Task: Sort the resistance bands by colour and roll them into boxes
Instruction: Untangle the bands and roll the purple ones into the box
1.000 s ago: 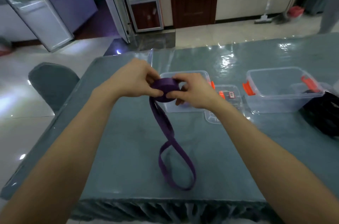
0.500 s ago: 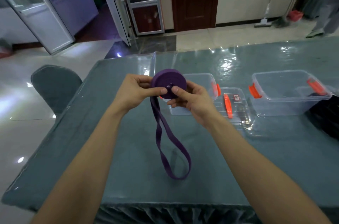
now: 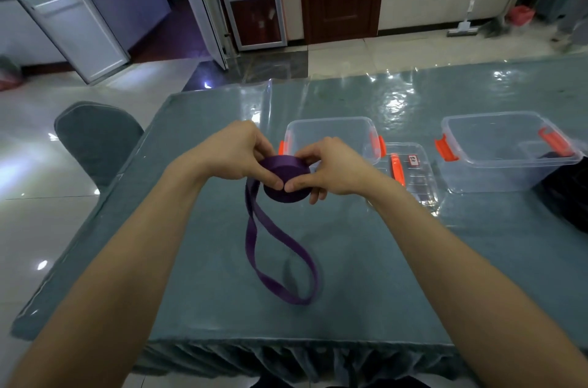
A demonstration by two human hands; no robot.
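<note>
Above the middle of the worktop (image 3: 197, 244), the left hand (image 3: 235, 154) and the right hand (image 3: 331, 165) are holding the rolled part of the purple resistance band (image 3: 286, 177) between them, the fingers (image 3: 270, 179) of both curling round the roll and pinching it. The loose loop (image 3: 280, 260) of the band is hanging from the roll down to the worktop. Just behind the hands a clear box (image 3: 331, 130) is standing, and a second clear box (image 3: 509, 152) is standing well apart to its right
</note>
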